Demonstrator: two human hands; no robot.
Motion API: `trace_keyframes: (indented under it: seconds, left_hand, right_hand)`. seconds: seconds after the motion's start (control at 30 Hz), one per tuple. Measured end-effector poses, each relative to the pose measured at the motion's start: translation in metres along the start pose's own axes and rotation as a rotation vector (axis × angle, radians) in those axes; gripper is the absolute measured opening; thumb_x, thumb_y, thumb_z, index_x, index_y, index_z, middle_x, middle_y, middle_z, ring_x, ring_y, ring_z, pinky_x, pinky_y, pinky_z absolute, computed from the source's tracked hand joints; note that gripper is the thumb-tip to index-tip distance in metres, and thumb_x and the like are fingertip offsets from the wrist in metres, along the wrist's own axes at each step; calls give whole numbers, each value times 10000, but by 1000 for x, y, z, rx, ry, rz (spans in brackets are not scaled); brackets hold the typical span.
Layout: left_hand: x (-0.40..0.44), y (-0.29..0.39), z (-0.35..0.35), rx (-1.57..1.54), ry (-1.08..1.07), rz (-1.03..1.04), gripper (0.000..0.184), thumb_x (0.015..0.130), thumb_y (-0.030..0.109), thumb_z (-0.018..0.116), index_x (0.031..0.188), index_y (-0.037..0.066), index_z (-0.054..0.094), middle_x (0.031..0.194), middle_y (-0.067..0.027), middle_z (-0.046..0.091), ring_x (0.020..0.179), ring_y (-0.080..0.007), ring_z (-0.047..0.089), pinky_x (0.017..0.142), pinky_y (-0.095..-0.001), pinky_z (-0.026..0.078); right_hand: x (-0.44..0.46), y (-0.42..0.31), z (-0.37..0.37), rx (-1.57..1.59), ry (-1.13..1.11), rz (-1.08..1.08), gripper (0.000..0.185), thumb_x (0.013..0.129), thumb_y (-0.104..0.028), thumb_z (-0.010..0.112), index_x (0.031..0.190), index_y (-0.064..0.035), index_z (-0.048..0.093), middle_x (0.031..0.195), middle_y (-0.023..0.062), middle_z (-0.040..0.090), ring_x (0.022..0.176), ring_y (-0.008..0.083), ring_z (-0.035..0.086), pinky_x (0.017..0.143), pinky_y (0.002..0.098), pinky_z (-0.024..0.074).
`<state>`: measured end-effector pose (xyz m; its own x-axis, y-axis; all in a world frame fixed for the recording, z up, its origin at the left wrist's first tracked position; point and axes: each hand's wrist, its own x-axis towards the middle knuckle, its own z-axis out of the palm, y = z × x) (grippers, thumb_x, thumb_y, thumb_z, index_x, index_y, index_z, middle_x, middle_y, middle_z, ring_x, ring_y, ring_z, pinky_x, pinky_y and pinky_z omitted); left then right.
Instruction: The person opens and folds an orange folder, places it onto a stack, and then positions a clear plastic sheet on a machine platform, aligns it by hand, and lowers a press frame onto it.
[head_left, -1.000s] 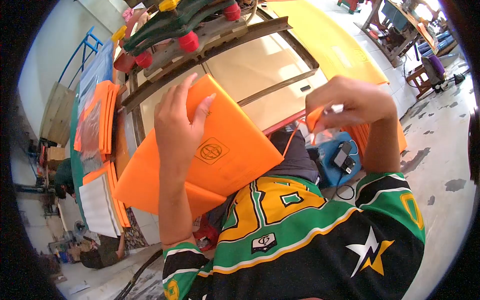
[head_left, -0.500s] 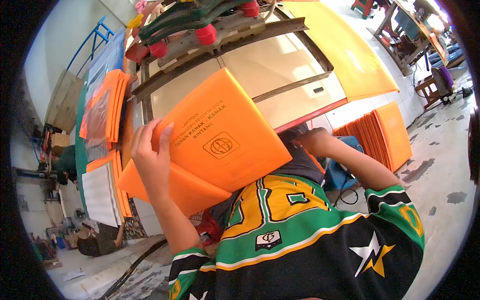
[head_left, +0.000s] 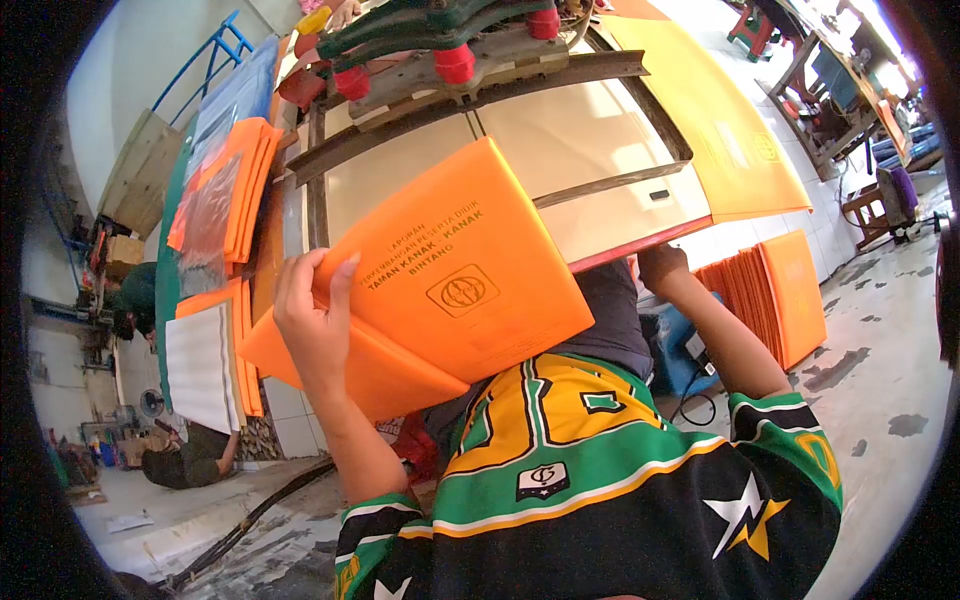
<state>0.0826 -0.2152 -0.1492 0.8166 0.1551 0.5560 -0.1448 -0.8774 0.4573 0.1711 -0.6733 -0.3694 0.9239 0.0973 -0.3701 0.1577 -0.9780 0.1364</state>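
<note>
My left hand point(head_left: 315, 310) grips the left edge of an orange folder cover point(head_left: 460, 245), thumb on top. Dark printed lettering and a framed emblem mark its upper leaf. A second orange leaf point(head_left: 375, 375) spreads below it, partly under my left forearm. The folder slants across my lap and over the near edge of a cream work surface point(head_left: 600, 130). My right hand point(head_left: 662, 268) is curled by the red-edged front of that surface, in shadow. Its fingertips are hidden, and what it holds, if anything, cannot be made out.
A green machine with red knobs point(head_left: 455, 60) stands over the surface, above a dark metal frame point(head_left: 610, 180). Orange folders point(head_left: 790, 300) are stacked at right beside a blue object point(head_left: 675, 345). More orange covers point(head_left: 250, 190) and white sheets point(head_left: 200, 365) lie left. A person point(head_left: 195, 455) is beyond.
My right hand has moved away from my lap, to the right along the surface's edge. My left hand still grips the folder. The whole view has shifted slightly.
</note>
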Motion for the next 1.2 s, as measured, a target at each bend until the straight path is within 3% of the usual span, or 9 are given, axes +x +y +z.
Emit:
trace_keyframes:
  seconds: [0.07, 0.13, 0.23, 0.33, 0.47, 0.57, 0.8, 0.9, 1.2]
  left_hand:
    - [-5, 3, -2, 21, 27, 20, 346, 928, 303, 765, 992, -17, 652, 878, -137, 630, 824, -322, 604, 754, -398, 474]
    - [-11, 4, -5, 48, 55, 36, 342, 926, 306, 766, 986, -8, 645, 862, -131, 619, 809, -315, 599, 741, -392, 471]
    - [-22, 3, -12, 43, 84, 53, 347, 923, 316, 770, 954, 6, 619, 832, -121, 591, 777, -304, 582, 707, -389, 458]
    - [-39, -2, -26, 16, 119, 61, 367, 930, 335, 764, 920, 10, 593, 806, -122, 545, 744, -290, 546, 675, -369, 437]
    - [-65, -14, -60, 10, 212, -22, 363, 988, 331, 705, 902, 2, 578, 795, -77, 515, 740, -216, 505, 661, -325, 419]
    - [-79, -42, -89, -13, 405, -20, 372, 1041, 339, 631, 921, -8, 570, 845, -32, 527, 804, -149, 497, 725, -301, 440]
    - [-60, -45, -184, -225, 963, -260, 538, 1074, 523, 475, 1082, 12, 644, 1030, -106, 646, 932, -209, 605, 814, -368, 504]
    - [-70, -89, -245, -205, 1093, -370, 458, 1066, 471, 510, 1151, 41, 642, 1090, -98, 663, 1013, -232, 613, 964, -406, 475]
    - [-99, -131, -242, -541, 1041, -376, 438, 1065, 456, 513, 1157, 46, 638, 1090, -94, 664, 1024, -235, 610, 989, -411, 457]
  right_hand:
    - [-17, -10, -2, -48, 54, -47, 359, 997, -248, 463, 1220, -88, 693, 1123, 170, 739, 1024, 338, 728, 866, 486, 577]
    - [-33, -20, -15, -150, -115, -189, 503, 872, -419, 743, 1246, -95, 651, 1143, 155, 729, 1081, 321, 704, 904, 458, 565]
    - [-52, -35, -52, -44, -400, -414, 564, 885, -477, 728, 1254, -60, 642, 1135, 177, 726, 1072, 356, 697, 922, 471, 552]
    - [-77, -41, -95, 268, -291, -734, 565, 930, -475, 693, 1258, -19, 635, 1133, 207, 721, 1059, 387, 692, 924, 480, 544]
    - [-85, -48, -133, 459, -363, -823, 482, 965, -454, 637, 1215, -43, 669, 1120, 218, 721, 1077, 430, 672, 933, 501, 528]
    - [-85, -49, -150, 384, -420, -820, 487, 989, -407, 652, 1260, -2, 638, 1170, 219, 716, 1070, 367, 700, 912, 453, 552]
    - [-83, -51, -148, 593, -368, -963, 431, 987, -385, 650, 1206, -13, 653, 1094, 215, 727, 1037, 403, 696, 882, 473, 555]
    - [-81, -55, -152, 610, -388, -1012, 445, 993, -375, 658, 1224, 5, 640, 1108, 205, 729, 1025, 368, 712, 872, 442, 571]
    - [-82, -99, -151, 756, -511, -1178, 449, 1019, -386, 629, 1219, 16, 633, 1085, 181, 739, 963, 310, 736, 829, 403, 582]
